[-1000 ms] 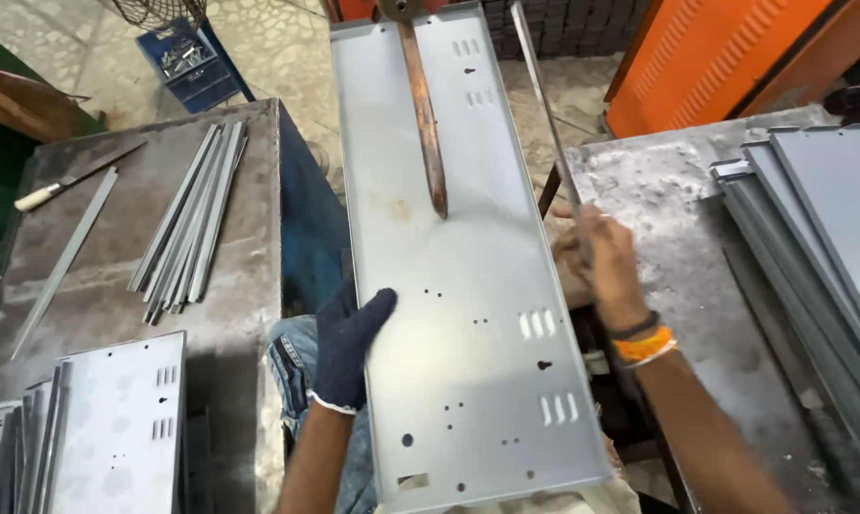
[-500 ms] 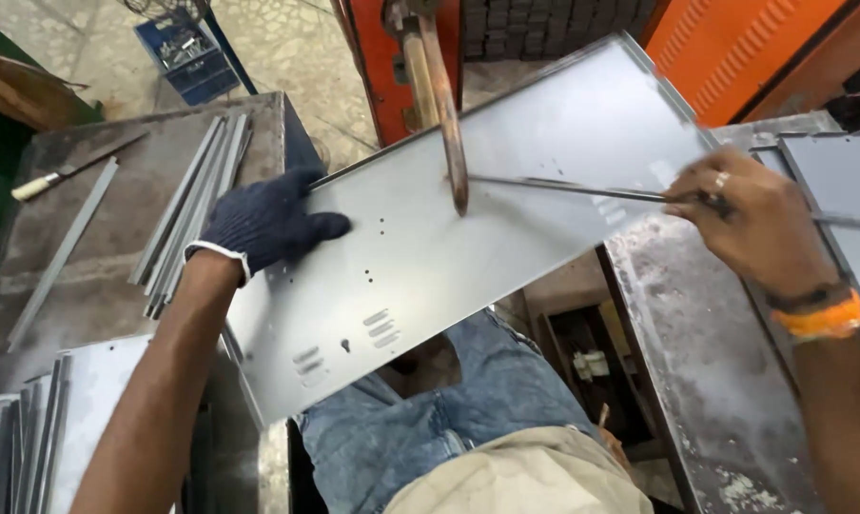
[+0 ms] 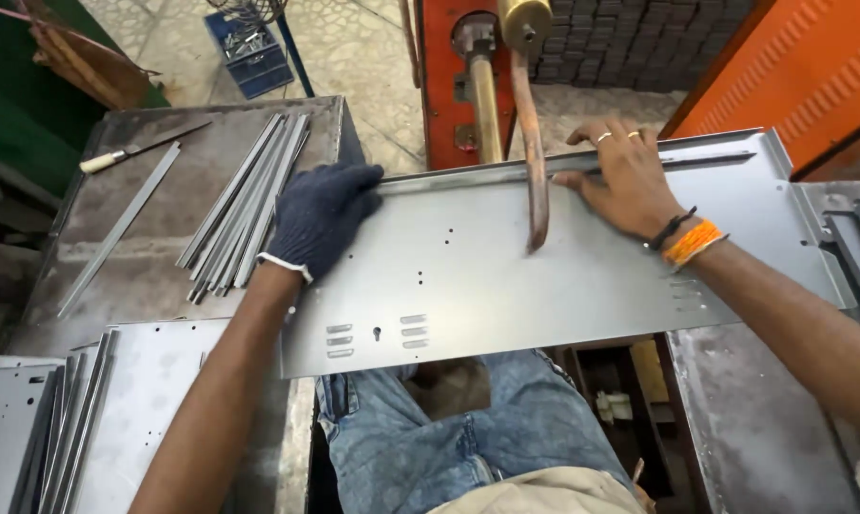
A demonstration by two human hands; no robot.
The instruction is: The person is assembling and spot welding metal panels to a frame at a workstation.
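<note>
A long grey sheet-metal panel point(image 3: 506, 276) with small holes and slots lies crosswise over my lap, under a bent copper welding arm point(image 3: 533, 162). My left hand point(image 3: 318, 217), in a dark knit glove, grips the panel's far left corner. My bare right hand point(image 3: 625, 181) presses a thin metal strip point(image 3: 715, 160) flat against the panel's far edge, just right of the copper arm. The arm's tip hangs close over the panel's middle.
A bundle of thin metal strips point(image 3: 244, 205) and a file point(image 3: 135, 150) lie on the steel table at left. Stacked panels point(image 3: 40, 419) sit at lower left, more panels point(image 3: 858, 238) at right. An orange machine point(image 3: 459, 76) stands ahead.
The panel has swung from lengthwise to crosswise under the copper arm. My left hand slid to its left far corner, and my right hand laid the strip down along the far edge.
</note>
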